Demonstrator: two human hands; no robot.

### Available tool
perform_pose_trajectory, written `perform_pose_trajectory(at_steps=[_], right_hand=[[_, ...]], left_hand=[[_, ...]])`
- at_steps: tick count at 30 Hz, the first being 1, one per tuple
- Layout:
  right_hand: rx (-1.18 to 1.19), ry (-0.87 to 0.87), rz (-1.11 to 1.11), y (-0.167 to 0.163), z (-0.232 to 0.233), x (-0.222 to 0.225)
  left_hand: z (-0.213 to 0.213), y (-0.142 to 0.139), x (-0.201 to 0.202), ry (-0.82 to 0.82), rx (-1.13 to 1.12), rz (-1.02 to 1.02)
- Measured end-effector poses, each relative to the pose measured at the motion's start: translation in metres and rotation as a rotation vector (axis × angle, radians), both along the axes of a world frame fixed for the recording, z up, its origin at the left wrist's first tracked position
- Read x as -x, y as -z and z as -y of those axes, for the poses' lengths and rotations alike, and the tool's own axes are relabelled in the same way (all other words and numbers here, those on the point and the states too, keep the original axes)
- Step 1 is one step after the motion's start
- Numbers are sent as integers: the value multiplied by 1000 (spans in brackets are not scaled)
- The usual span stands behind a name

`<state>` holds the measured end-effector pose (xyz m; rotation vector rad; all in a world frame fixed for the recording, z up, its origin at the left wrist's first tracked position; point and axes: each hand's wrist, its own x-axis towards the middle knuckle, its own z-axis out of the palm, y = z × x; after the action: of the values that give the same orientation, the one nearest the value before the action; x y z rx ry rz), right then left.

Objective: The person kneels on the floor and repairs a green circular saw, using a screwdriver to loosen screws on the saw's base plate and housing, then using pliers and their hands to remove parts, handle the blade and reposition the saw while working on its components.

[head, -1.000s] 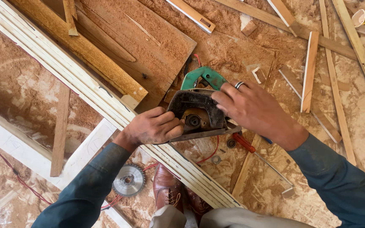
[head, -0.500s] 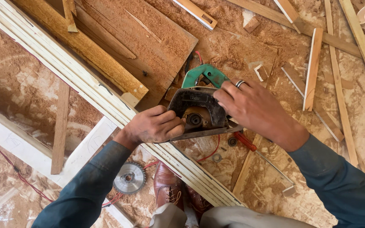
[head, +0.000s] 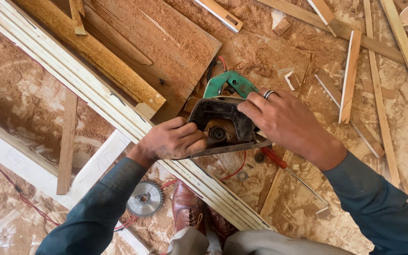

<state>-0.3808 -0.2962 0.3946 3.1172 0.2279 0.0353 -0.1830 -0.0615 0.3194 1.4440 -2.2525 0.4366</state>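
Here your left hand (head: 173, 140) curls its fingers against the hub of the saw (head: 223, 125), while your right hand (head: 286, 123) grips its housing from above, over the white plank (head: 95, 94).

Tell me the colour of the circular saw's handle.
Green, on the circular saw's handle, seen in the head view above the right hand; the guard below it is dark and worn.

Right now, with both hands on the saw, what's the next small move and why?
Probably fetch the loose saw blade from the floor: the circular saw shows a bare hub, the left hand at it, the right hand steadying the guard.
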Motion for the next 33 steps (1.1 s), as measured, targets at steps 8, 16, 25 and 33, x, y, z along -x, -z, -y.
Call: perform_pose_trajectory(at_steps=[8, 16, 25, 33], right_hand=[[-48, 109, -54, 6, -4, -6], [-54, 36, 57, 5, -3, 6], [-233, 103, 82, 1, -1, 5], [-93, 105, 63, 8, -4, 10]], left_hand=[[-1, -2, 1, 13, -6, -19], [-2, -2, 1, 8, -20, -5], [-1, -2, 2, 3, -16, -4], [0, -7, 8, 7, -22, -7]])
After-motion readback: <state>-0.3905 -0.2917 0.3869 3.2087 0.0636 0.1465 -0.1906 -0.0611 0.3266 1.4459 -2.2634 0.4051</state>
